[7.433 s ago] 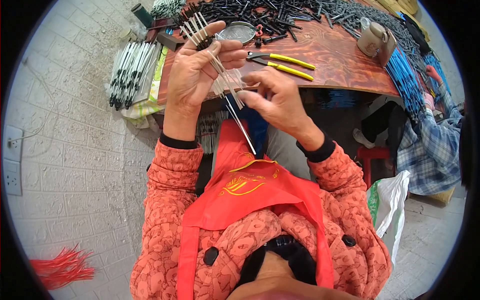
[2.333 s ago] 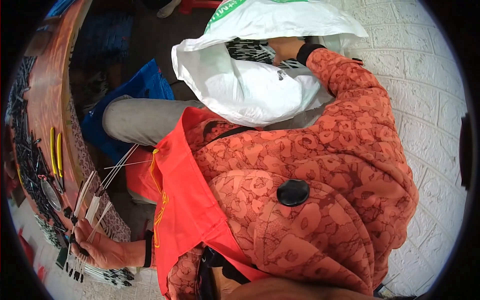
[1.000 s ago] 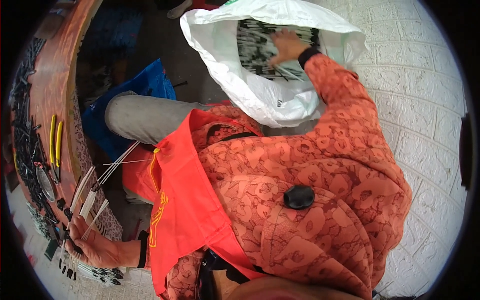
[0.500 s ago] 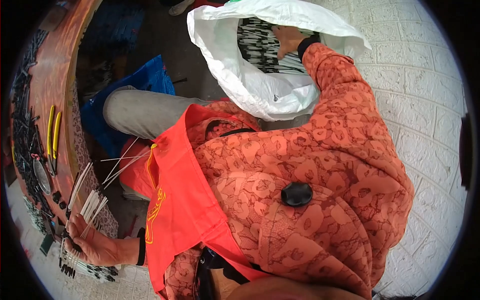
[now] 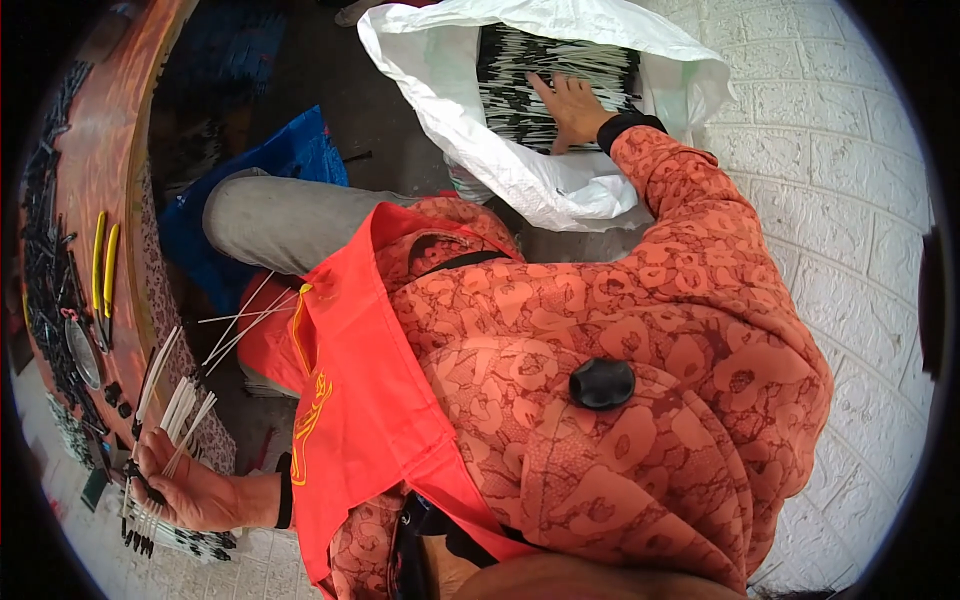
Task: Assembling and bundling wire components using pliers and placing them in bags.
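Note:
At the lower left, my left hand [image 5: 195,495] is closed round a bundle of thin white sticks with black parts [image 5: 180,412], which fan out above and below the fingers. Up at the top right, my right hand [image 5: 570,108] lies with fingers spread on a layer of similar white-and-black sticks [image 5: 510,65]. Those sticks fill the inside of a white woven sack [image 5: 545,195], its mouth rolled wide. My right hand touches the sticks and grips none that I can see.
A wooden table [image 5: 115,150] curves along the left, bearing black pieces [image 5: 45,240], yellow-handled pliers [image 5: 103,270] and a pair of scissors [image 5: 80,345]. A few loose white sticks [image 5: 240,318] lie by the red apron [image 5: 375,400]. Blue sheeting [image 5: 290,150] sits beyond my knee. A white brick-patterned surface [image 5: 850,200] spans the right.
My right hand has shifted a little nearer to me and lies flatter, fingers spread over the sticks. The sack's near rim has moved, showing more sticks. My left hand stays put.

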The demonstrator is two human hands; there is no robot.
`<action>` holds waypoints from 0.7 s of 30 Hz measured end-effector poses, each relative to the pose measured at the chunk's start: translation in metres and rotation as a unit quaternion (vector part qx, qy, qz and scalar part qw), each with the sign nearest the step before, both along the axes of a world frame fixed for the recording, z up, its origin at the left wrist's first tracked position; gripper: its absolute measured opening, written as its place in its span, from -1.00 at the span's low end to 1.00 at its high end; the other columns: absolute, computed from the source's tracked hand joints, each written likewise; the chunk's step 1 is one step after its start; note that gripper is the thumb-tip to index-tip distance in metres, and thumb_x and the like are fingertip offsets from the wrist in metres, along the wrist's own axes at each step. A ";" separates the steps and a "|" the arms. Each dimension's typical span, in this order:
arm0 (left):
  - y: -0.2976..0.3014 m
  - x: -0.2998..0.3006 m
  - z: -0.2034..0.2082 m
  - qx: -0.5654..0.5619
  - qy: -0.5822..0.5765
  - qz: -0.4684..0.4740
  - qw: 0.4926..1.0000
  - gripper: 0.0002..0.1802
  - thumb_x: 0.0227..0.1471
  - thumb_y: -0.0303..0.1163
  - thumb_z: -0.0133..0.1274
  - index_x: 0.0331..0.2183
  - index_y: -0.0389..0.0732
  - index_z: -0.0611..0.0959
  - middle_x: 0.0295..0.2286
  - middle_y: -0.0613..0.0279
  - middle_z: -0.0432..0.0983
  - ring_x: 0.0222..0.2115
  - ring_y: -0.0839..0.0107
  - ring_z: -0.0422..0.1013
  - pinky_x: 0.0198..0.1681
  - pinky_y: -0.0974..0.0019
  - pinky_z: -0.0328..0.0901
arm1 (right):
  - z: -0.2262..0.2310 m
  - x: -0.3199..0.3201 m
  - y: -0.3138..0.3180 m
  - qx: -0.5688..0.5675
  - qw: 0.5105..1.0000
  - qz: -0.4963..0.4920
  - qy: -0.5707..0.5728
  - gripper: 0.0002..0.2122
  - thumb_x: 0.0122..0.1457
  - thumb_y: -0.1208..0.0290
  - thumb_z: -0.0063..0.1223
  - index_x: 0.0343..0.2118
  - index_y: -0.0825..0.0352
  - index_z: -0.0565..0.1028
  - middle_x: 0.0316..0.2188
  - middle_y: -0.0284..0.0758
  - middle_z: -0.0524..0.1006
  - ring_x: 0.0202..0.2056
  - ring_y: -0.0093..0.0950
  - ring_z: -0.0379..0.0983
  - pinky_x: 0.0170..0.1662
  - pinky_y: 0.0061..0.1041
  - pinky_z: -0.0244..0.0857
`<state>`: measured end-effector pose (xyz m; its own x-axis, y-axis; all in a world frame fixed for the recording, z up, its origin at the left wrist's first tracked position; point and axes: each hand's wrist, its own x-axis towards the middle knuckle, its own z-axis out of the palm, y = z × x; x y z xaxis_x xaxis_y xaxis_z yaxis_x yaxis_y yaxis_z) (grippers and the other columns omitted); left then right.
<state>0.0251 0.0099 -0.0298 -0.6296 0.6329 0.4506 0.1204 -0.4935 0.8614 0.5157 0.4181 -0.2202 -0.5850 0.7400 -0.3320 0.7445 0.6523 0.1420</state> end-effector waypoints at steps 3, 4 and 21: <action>-0.001 0.005 0.001 0.010 -0.003 0.000 1.000 -0.70 0.19 -0.49 -0.23 -0.03 -0.32 0.33 -0.12 -0.24 0.41 -0.06 -0.08 0.35 0.09 -0.16 0.17 | 0.000 0.005 0.006 -0.003 1.000 0.010 0.013 0.09 -0.46 0.16 0.43 0.20 0.33 -0.02 -0.08 0.00 0.30 -0.07 -0.02 0.25 -0.04 -0.14 0.15; -0.002 0.005 0.001 0.010 0.000 0.005 1.000 -0.70 0.19 -0.49 -0.22 -0.04 -0.32 0.33 -0.12 -0.24 0.41 -0.07 -0.08 0.35 0.09 -0.16 0.17 | -0.003 0.008 0.013 -0.016 0.999 0.004 0.031 0.06 -0.44 0.18 0.41 0.19 0.33 0.00 -0.10 0.00 0.32 -0.08 -0.02 0.27 -0.04 -0.16 0.17; -0.002 -0.005 -0.013 0.012 0.006 0.135 0.991 -0.70 0.17 -0.49 -0.17 -0.05 -0.34 0.33 -0.13 -0.26 0.40 -0.08 -0.08 0.35 0.06 -0.12 0.22 | 0.047 0.002 0.038 -0.052 0.986 -0.093 0.130 -0.36 -0.34 0.34 0.21 -0.08 0.45 0.32 -0.37 -0.03 0.50 -0.25 -0.07 0.43 -0.19 -0.24 0.31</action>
